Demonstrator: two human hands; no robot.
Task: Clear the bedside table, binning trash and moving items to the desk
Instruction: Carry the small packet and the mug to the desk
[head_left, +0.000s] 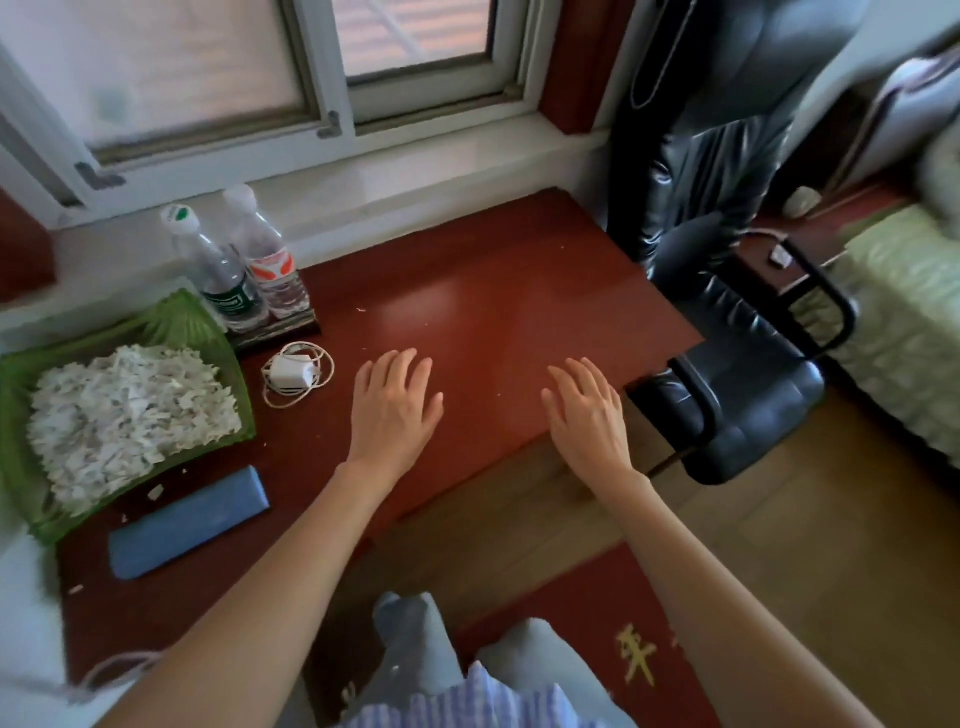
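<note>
Both hands, left (396, 402) and right (587, 410), lay open and empty near the tabletop's (493, 291) front edge; its near-left corner was cut off.

Little can be read here. The left water bottle (218, 265) wears a dark green label with a pale box of print, too blurred to make out. The right water bottle (270, 265) carries a red-and-white label, also unreadable. On the red floor mat (587, 649) stand yellow characters, partly cut off and not legible.
</note>
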